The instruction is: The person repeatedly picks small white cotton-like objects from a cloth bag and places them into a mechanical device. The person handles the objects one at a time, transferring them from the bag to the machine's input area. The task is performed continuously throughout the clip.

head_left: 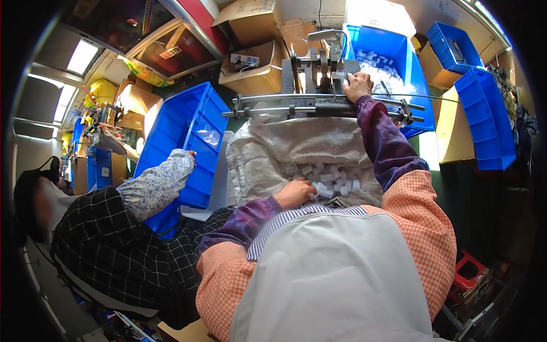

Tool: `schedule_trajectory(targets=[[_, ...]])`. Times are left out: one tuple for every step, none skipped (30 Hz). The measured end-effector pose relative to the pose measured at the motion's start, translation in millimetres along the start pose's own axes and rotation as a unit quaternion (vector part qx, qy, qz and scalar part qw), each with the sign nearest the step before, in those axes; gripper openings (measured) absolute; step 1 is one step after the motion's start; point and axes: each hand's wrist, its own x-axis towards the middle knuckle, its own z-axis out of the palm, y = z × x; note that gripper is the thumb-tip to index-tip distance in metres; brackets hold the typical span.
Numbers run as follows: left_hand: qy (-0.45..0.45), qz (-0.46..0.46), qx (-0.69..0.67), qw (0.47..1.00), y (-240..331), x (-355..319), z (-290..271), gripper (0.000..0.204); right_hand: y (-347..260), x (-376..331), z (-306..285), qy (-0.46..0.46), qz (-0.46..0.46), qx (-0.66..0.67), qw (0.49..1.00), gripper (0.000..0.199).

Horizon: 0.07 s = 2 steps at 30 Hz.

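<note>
My right hand (358, 86) is at the grey metal machine (313, 71), fingers closed round a small white plastic piece (340, 75) at its working point. Low in front of me, my left hand (295, 192) rests in the mouth of a pale woven sack (307, 137). Its curled fingers touch the ribbed white plastic pieces (342, 181) heaped there, seemingly pinching one; the fingertips are partly hidden. Metal rods (273, 109) run crosswise between the machine and the sack.
A blue bin (419, 85) of white pieces stands right of the machine. At left, a co-worker's hand (192, 157) reaches into a tilted blue crate (199, 182). Cardboard boxes (250, 74) lie behind; another blue crate (484, 119) and a red stool (468, 271) are at right.
</note>
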Motion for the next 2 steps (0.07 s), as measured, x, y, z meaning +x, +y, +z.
schedule_trajectory(targets=[[-0.010,-0.006,-0.001,1.000,0.3,0.9,0.5,0.027,-5.1,-1.4,3.3,-0.005,-0.003,0.001,1.000,0.031],[-0.020,-0.013,-0.003,1.000,0.1,2.6,-0.2,0.031,-4.4,-1.6,3.3,-0.007,-0.002,0.001,1.000,0.031]])
